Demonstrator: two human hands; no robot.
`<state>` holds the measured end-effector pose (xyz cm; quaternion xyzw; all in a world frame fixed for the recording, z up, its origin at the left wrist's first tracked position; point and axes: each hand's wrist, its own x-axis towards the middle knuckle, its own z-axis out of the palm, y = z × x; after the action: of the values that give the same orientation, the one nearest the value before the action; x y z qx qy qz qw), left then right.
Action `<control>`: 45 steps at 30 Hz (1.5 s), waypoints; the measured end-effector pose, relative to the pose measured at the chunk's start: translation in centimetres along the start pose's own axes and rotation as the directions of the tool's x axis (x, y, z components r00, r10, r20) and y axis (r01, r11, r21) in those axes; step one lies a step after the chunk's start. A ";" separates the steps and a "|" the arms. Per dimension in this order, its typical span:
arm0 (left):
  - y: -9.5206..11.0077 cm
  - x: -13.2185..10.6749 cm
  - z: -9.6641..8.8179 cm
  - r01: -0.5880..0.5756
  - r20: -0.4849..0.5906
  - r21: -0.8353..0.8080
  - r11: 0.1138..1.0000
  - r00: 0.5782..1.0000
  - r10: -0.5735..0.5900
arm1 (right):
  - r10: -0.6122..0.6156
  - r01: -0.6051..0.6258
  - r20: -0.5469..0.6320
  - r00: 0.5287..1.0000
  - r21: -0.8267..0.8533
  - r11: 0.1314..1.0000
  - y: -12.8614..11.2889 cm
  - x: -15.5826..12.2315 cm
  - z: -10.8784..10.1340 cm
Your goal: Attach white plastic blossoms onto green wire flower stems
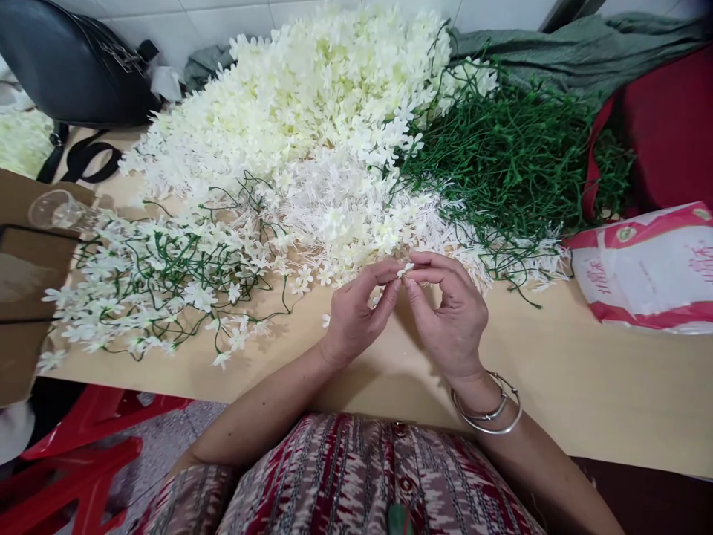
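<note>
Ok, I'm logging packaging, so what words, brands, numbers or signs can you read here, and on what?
Nothing reads clearly enough to quote.
Pink-and-white bag: pink characters in two places, tilted and too blurred.
Same bag: small round green marks, too small.
I can make out no other text.

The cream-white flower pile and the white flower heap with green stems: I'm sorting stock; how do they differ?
The cream-white flower pile is taller and wider than the green-stemmed white flower heap. The pile shows mainly petals; the heap has green stems tangled over its blossoms. The pile looks yellower, the heap whiter. Both hold many flowers.
</note>
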<state>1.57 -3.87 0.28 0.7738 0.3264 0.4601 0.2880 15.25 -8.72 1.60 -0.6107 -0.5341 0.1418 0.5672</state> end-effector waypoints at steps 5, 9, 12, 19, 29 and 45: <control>-0.5 0.2 -0.4 -0.169 0.048 0.135 0.976 0.985 0.164 | 0.196 -0.229 0.146 0.970 0.263 0.937 0.6 0.4 -0.5; -0.5 0.3 -0.6 -0.266 0.083 0.169 0.949 0.963 0.256 | 0.249 -0.306 0.196 0.949 0.367 0.878 1.1 0.8 -1.1; -0.4 0.3 -0.6 -0.298 0.108 0.176 0.938 0.953 0.282 | 0.314 -0.383 0.230 0.921 0.384 0.841 1.3 1.0 -1.6; -0.2 -0.1 -0.3 -0.277 0.087 0.139 0.951 0.960 0.267 | 0.216 -0.311 0.326 0.920 0.274 0.910 1.2 1.6 -3.0; -0.3 0.3 -1.1 0.158 -0.080 -0.171 0.973 0.982 -0.173 | 0.336 -0.393 0.279 0.900 0.187 0.900 1.8 0.7 -2.3; -0.1 4.6 -3.3 0.024 -0.032 0.132 0.991 0.999 -0.020 | 0.242 -0.261 0.241 0.940 0.050 0.964 2.2 -0.5 -2.0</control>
<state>0.21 0.26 3.98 0.7805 0.3689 0.4462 0.2359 17.72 -9.77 0.13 -0.6297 -0.5080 0.3052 0.5022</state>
